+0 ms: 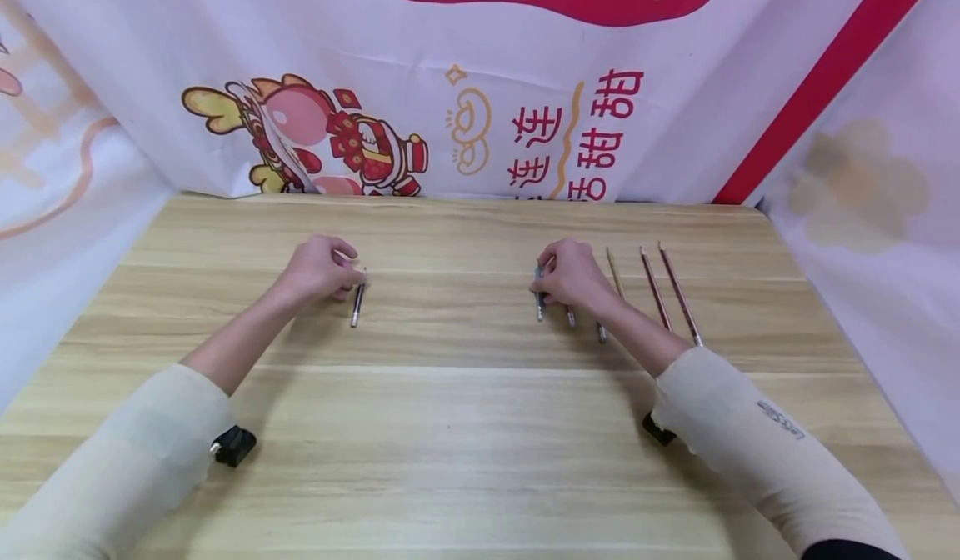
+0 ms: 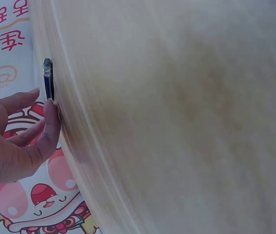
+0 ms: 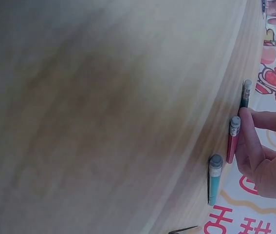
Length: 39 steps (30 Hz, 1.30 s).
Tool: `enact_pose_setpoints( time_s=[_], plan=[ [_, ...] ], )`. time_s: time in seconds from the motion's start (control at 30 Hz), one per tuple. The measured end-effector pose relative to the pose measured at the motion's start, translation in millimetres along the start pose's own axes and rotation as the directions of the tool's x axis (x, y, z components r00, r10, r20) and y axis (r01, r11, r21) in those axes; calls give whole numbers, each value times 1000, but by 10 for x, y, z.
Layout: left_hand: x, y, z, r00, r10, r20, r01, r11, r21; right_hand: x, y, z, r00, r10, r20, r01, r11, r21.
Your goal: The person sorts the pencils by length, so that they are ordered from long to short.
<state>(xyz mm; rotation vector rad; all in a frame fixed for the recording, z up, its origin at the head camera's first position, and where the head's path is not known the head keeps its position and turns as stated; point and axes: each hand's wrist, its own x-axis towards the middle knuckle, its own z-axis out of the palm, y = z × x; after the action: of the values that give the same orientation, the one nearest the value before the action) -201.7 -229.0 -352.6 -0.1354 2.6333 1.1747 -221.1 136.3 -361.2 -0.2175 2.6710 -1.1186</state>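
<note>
A dark pencil [image 1: 359,303] with a pale eraser end lies on the table beside my left hand [image 1: 321,268]. One fingertip touches that pencil [image 2: 48,80] near its far part, while the other fingers stand apart, loosely bent. On the right, my right hand [image 1: 572,272] pinches a dark green-blue pencil [image 1: 539,303] between thumb and finger, its eraser end toward me. Just beside this hand, a red pencil [image 3: 232,141] and a teal pencil [image 3: 214,183] lie with erasers toward me, partly hidden by the hand and forearm in the head view.
Right of the right hand lie a yellowish pencil [image 1: 615,272] and two reddish-brown pencils, one inner [image 1: 654,285] and one outer [image 1: 678,293]; the forearm crosses part of them. A printed cloth [image 1: 450,35] hangs along the back edge of the wooden table [image 1: 450,427].
</note>
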Motion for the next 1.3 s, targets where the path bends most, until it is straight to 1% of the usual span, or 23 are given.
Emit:
enact_pose_setpoints(
  time_s=[0.1, 0.3, 0.5, 0.83, 1.07, 1.3],
  plan=[
    [7, 17, 22, 1000, -1, 2, 1, 1000, 4, 4, 6, -4, 1000, -5, 1, 5, 1000, 14],
    [20, 50, 72, 1000, 15, 2, -15, 1000, -17, 8, 22, -12, 1000, 5, 7, -5, 999, 33],
    [14, 57, 81, 1000, 4, 5, -4, 999, -46, 11, 24, -9, 1000, 7, 6, -7, 1000, 13],
    [23, 55, 84, 1000, 2, -20, -2, 1000, 2, 24, 12, -1, 1000, 13, 14, -14, 1000, 16],
    [8, 48, 95, 1000, 11, -25, -11, 1000, 28, 21, -5, -1, 999, 42, 30, -42, 999, 19],
    [0, 71, 87, 1000, 8, -27, -7, 999, 48, 11, -15, -7, 999, 39, 29, -39, 999, 10]
  ],
)
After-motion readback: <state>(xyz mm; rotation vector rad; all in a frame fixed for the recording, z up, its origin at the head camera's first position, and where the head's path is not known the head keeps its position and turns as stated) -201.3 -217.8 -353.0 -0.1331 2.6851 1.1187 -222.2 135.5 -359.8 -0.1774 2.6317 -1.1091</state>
